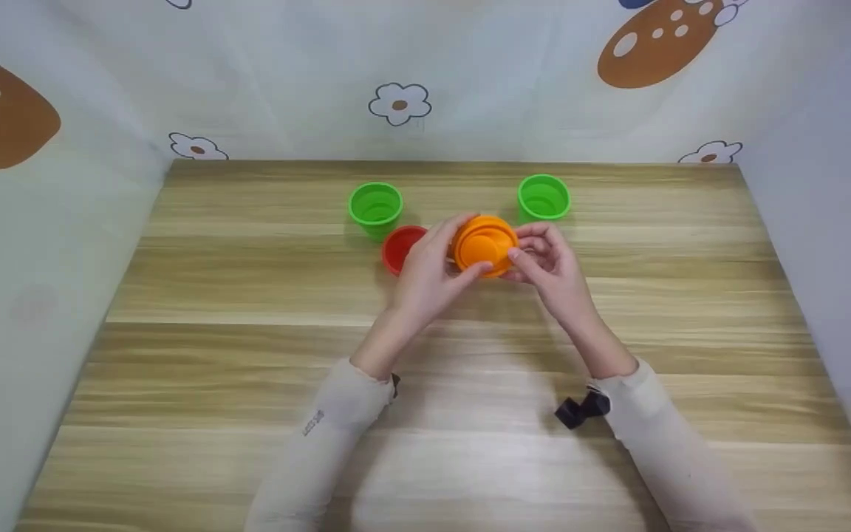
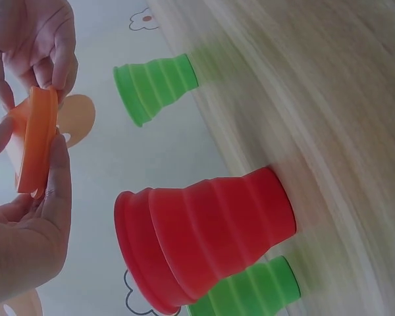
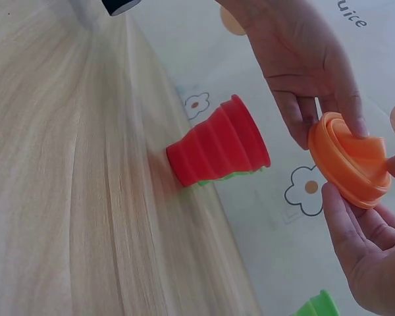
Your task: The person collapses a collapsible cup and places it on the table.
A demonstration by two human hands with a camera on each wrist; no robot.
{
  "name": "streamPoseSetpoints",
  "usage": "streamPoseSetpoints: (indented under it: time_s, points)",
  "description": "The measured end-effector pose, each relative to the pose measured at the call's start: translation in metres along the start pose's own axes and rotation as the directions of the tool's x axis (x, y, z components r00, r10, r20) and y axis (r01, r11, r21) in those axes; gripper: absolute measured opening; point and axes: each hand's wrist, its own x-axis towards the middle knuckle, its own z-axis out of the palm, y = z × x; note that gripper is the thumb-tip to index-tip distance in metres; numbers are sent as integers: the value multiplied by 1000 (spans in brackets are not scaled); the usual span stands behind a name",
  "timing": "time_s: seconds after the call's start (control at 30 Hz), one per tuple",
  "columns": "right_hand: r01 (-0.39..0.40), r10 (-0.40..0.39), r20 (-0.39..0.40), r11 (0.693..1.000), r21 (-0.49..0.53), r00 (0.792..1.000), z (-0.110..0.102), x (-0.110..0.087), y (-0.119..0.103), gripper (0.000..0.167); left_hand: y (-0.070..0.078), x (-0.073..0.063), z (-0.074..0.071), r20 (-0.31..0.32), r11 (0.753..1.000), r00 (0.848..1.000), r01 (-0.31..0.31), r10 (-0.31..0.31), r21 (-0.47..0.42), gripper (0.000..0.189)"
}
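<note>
An orange collapsible cup (image 1: 486,247), mostly flattened into rings, is held above the table between both hands. My left hand (image 1: 431,270) pinches its left side, thumb on the near rim. My right hand (image 1: 555,273) pinches the right rim between thumb and fingers. In the left wrist view the orange cup (image 2: 39,141) appears edge-on; in the right wrist view one part of the cup (image 3: 349,158) sticks out past the rings. Behind my left hand stands a red ribbed cup (image 1: 397,251), partly hidden in the head view and fully extended in the left wrist view.
Two extended green cups stand farther back: the left green cup (image 1: 375,207) beside the red one, the right green cup (image 1: 544,198) beyond my right hand. The wooden table (image 1: 248,384) meets a patterned cloth wall (image 1: 307,89) at its far edge.
</note>
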Motion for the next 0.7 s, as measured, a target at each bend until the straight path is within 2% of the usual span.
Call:
streamPoseSetpoints:
  time_s: [0.17,0.53,0.7]
  points:
    - [11,-11,-9,999,-35,1000,-1,1,2,27,0,-1,0,3,1000,1000,14,-14,5,64]
    - [58,-67,-96,994,-95,993,5,0,4,27,5,0,3,16,999,999,37,-37,-2,62]
    - [68,-91,-133,983,-169,987,7,1,6,29,5,0,5,10,999,999,46,-46,3,63]
